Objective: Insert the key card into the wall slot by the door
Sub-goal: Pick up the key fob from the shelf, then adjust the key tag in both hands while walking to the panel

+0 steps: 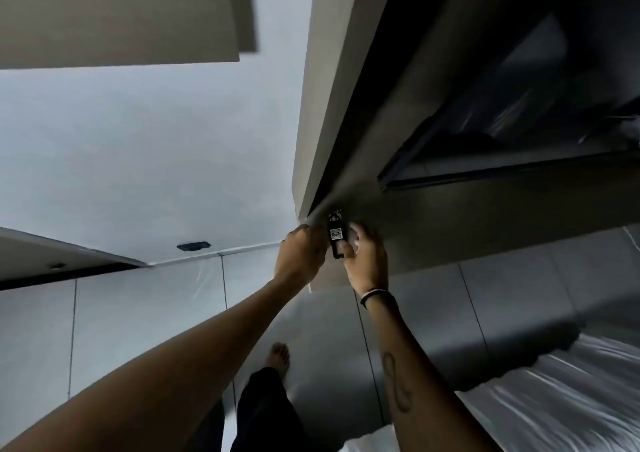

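A black key tag [336, 235] with a white label and a metal ring on top hangs against the dark door [485, 216], close to the door frame edge [318, 122]. My right hand [367, 261] pinches the tag's lower end between thumb and fingers. My left hand [301, 254] is closed just left of the tag, at the door's edge; what it grips is hidden. No wall slot can be made out near the hands. A small dark fitting [193, 245] sits low on the white wall to the left.
The white wall [156, 157] fills the left side, with grey floor tiles [138, 313] below. My bare foot [278, 356] and dark trouser leg stand on the tiles. A bed with white sheets [554, 399] lies at the lower right. Another door edge [52, 264] shows at far left.
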Demonstrator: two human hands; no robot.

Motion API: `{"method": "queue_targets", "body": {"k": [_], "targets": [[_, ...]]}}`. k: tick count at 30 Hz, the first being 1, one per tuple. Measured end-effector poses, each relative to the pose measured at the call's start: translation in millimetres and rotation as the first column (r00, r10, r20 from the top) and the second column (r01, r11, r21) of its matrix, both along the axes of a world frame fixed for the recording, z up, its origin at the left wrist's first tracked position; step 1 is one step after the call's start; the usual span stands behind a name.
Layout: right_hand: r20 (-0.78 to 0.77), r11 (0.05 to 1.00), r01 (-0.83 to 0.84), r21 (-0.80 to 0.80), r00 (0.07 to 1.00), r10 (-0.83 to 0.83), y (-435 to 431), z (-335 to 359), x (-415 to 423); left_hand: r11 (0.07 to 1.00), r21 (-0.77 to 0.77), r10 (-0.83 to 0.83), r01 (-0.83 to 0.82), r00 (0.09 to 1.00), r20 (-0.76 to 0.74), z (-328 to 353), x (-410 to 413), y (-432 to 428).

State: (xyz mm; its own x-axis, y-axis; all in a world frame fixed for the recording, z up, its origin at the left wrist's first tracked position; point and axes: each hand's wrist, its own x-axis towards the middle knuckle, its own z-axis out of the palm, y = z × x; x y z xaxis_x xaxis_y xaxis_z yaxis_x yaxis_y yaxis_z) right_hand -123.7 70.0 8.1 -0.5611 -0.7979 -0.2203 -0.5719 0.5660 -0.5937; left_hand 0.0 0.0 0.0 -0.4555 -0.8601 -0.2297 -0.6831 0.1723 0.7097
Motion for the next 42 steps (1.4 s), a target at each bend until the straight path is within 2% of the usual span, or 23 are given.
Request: {"method": "queue_targets", "body": {"k": [3, 10, 14, 17, 21, 28, 32, 36, 42], "targets": [[0.077, 0.999, 0.044, 0.019, 0.996, -0.045, -21, -10, -9, 0.992, 0.079, 0.094, -0.094, 0.996, 0.009, -8, -14, -10], [0.133, 0.978, 0.204, 0.046, 0.969, -0.209, -43, -23, -9, 0.933, 0.221, 0.288, -0.285, 0.957, 0.023, -12, -33, -21], [0.271, 0.945, 0.320, 0.068, 0.905, -0.326, -45, -30, -11, 0.874, 0.346, 0.382, -0.341, 0.923, -0.054, -20, -30, -24], [0.401, 0.932, 0.355, 0.071, 0.845, -0.353, -45, -31, -14, 0.859, 0.372, 0.409, -0.351, 0.908, -0.088, -24, -27, -24], [0.547, 0.932, 0.358, 0.052, 0.771, -0.326, -37, -25, -15, 0.814, 0.432, 0.491, -0.388, 0.857, -0.155, -26, -21, -18], [0.700, 0.944, 0.330, -0.016, 0.678, -0.225, -11, -3, 5, 0.868, 0.421, 0.419, -0.263, 0.843, -0.338, -15, 21, -9], [0.702, 0.946, 0.317, -0.071, 0.689, -0.178, -11, 19, 31, 0.799, 0.578, 0.475, -0.163, 0.762, -0.441, 9, 55, -12], [0.725, 0.944, 0.276, -0.180, 0.686, -0.062, -20, 61, 68, 0.807, 0.575, 0.478, -0.133, 0.720, -0.504, 48, 101, -21], [0.696, 0.903, 0.185, -0.388, 0.701, 0.155, -44, 138, 131, 0.839, 0.536, 0.495, -0.100, 0.550, -0.672, 123, 174, -37]]}}
